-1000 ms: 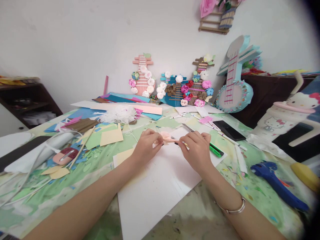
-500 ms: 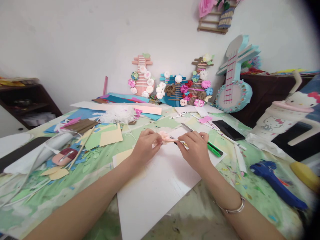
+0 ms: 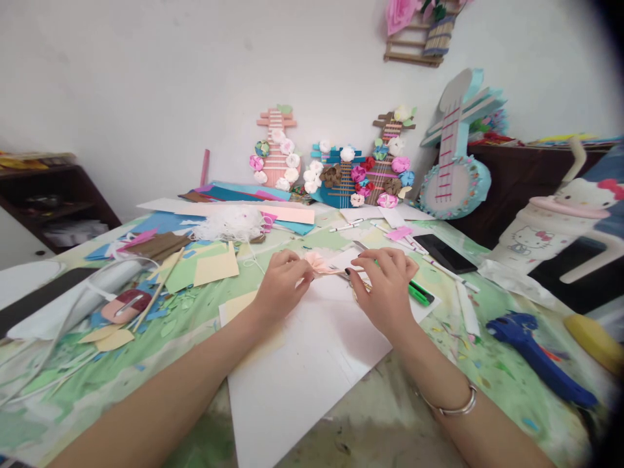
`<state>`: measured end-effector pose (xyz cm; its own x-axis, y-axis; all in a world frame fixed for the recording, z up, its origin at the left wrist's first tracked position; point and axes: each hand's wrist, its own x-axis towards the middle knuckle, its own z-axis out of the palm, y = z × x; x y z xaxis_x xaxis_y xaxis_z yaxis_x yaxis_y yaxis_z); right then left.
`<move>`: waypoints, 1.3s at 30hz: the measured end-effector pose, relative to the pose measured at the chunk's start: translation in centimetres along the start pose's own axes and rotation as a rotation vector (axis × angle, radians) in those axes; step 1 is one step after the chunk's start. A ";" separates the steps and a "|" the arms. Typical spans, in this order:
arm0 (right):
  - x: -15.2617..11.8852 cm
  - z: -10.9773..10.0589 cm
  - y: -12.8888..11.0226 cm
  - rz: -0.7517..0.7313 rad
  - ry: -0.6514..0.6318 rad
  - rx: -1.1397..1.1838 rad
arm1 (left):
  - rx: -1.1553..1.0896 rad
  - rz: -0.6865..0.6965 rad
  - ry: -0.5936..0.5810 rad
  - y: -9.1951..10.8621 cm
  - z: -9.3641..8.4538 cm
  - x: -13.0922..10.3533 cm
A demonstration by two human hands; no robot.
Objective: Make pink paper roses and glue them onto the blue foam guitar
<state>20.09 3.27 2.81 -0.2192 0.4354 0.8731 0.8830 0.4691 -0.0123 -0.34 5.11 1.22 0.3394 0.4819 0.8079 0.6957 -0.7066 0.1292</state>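
Note:
My left hand [image 3: 283, 286] pinches a gathered strip of peach crepe paper [image 3: 319, 263] above a white board [image 3: 297, 383]. My right hand [image 3: 387, 286] is at the strip's right end, with thumb and forefinger apart. A thin metal tool [image 3: 342, 273], perhaps scissors, lies between the hands and is partly hidden by the right fingers. Behind the right hand is a green utility knife [image 3: 420, 292], its middle covered by the fingers.
To the left lie white string [image 3: 229, 224], cut paper [image 3: 217, 263] and a glue gun-like pink device [image 3: 127, 305]. A phone [image 3: 446, 253], a blue tool [image 3: 541, 357] and a cup [image 3: 536, 227] are at the right. Flower-decorated paper instruments [image 3: 341, 175] lean on the wall.
My right thumb and forefinger have parted and lifted slightly to the right of the paper. My left hand has shifted slightly left, and more of the peach paper shows.

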 end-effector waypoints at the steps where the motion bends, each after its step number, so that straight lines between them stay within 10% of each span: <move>1: 0.0 0.0 0.0 0.003 -0.009 -0.001 | 0.009 0.015 0.010 0.0 0.0 0.0; 18: -0.3 0.7 0.3 0.050 -0.255 -0.071 | 0.034 0.066 0.031 -0.1 0.0 0.0; 39: -0.3 0.7 0.2 0.049 -0.246 -0.041 | 0.044 0.100 0.032 0.1 -0.2 0.1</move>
<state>20.07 3.81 2.17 -0.2654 0.6335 0.7268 0.9102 0.4132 -0.0278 -0.39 4.98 1.40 0.3887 0.3929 0.8334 0.6867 -0.7266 0.0223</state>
